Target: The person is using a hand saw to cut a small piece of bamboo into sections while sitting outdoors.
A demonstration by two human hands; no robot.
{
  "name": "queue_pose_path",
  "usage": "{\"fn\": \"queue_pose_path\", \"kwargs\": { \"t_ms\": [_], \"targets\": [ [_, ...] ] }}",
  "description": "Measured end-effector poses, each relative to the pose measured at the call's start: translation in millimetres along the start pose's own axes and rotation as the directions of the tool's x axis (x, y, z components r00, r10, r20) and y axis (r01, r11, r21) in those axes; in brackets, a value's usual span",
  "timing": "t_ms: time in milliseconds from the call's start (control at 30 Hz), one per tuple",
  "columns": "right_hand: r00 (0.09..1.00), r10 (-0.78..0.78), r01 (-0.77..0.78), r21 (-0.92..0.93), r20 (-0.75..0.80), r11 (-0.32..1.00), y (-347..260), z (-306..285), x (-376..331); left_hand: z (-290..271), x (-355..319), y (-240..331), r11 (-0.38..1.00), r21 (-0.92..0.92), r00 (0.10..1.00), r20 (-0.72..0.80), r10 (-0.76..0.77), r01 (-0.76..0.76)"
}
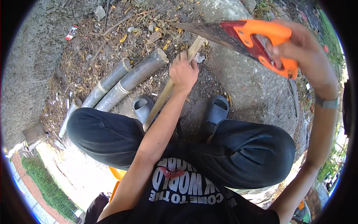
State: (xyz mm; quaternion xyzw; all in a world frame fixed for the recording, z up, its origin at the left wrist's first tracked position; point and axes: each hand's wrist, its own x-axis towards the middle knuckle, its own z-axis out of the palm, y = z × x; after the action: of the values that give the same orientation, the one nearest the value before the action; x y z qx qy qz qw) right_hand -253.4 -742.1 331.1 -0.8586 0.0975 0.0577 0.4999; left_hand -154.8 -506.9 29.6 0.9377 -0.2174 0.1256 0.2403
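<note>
My left hand (182, 74) is wrapped round a pale wooden stick or split bamboo piece (164, 95), near its far end. The stick slants from between my feet up to the right. In my right hand (294, 48) is a hand saw (261, 44), gripped by its orange and red handle. Its dark blade points left, with the tip above and apart from the stick's far end. Left of the stick lie two thick bamboo poles (138, 74) side by side, their cut ends showing hollow. A thinner, shorter bamboo piece (69, 117) lies farther left.
My grey clogs (217, 109) stand on dirt with dry leaves and litter. A grey concrete slab (246, 86) lies to the right, and a rough concrete surface (30, 71) rises at the left. A small red and white packet (71, 32) is at the far left.
</note>
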Motion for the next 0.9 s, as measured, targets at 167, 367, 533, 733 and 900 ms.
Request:
{"fn": "queue_pose_path", "kwargs": {
  "t_ms": [167,367,533,733,900],
  "targets": [
    [0.961,-0.109,0.025,-0.314,-0.253,0.949,47,85,-56,2,-5,-57,0.625,-0.346,0.454,0.891,-0.016,0.7],
    [0.805,-0.471,0.149,-0.647,-0.359,0.748,105,86,-97,9,-29,-11,0.968,0.164,0.825,0.508,-0.247,0.189],
    [0.598,-0.301,-0.047,-0.408,-0.743,0.912,93,60,-151,12,-50,-21,0.98,0.16,0.858,0.479,-0.185,0.121],
    [0.471,-0.002,0.365,0.193,-0.882,0.911,150,49,-189,10,26,28,0.998,0.037,0.95,0.311,0.029,-0.043],
    [0.316,0.152,0.264,0.24,-0.936,0.934,172,97,-161,31,75,22,0.889,0.021,0.866,0.237,0.441,-0.458]
  ]
}}
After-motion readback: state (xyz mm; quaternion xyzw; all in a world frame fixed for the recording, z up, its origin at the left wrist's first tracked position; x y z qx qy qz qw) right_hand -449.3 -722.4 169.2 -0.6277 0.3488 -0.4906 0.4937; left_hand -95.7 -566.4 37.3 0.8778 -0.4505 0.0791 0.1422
